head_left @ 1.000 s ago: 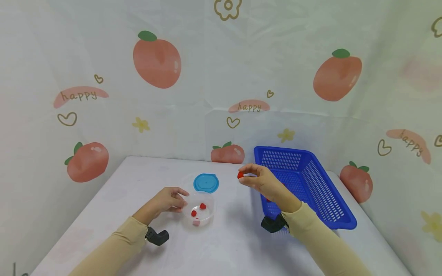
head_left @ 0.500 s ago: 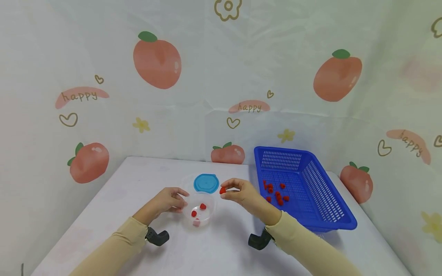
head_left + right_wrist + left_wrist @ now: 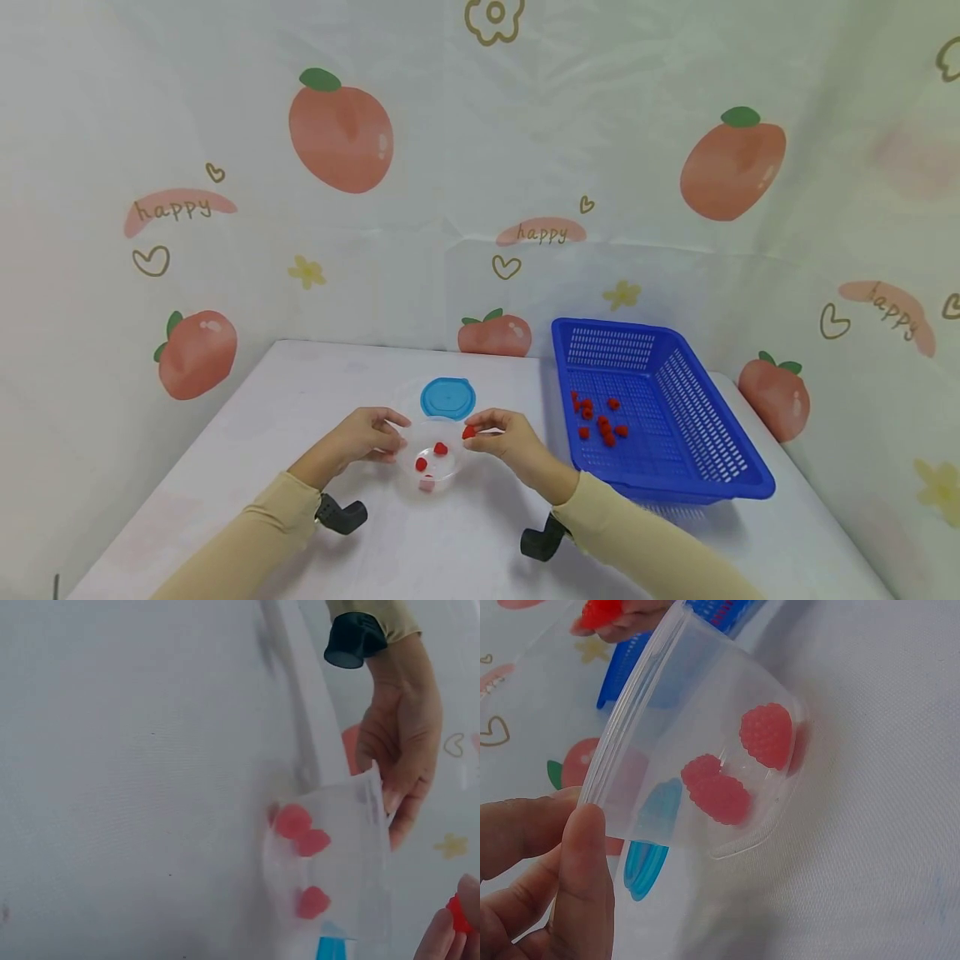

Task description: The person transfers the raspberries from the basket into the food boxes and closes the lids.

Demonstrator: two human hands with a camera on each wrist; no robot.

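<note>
Red berry (image 3: 468, 432) pinched in my right hand (image 3: 510, 442), I've swung over from beside the blue basket (image 3: 652, 408) to near the clear tub (image 3: 705, 697) (my left hand (image 3: 367, 433) pinches it), so this carry looks nearly finished.

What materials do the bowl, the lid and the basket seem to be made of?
Bowl: most likely thin, smooth plastic; berries show through its cloudy wall. Lid: probably plastic, slightly shiny, with a moulded-looking rim and tab. Basket: apparently rigid plastic, slightly glossy, with regular slots in its walls.
</note>
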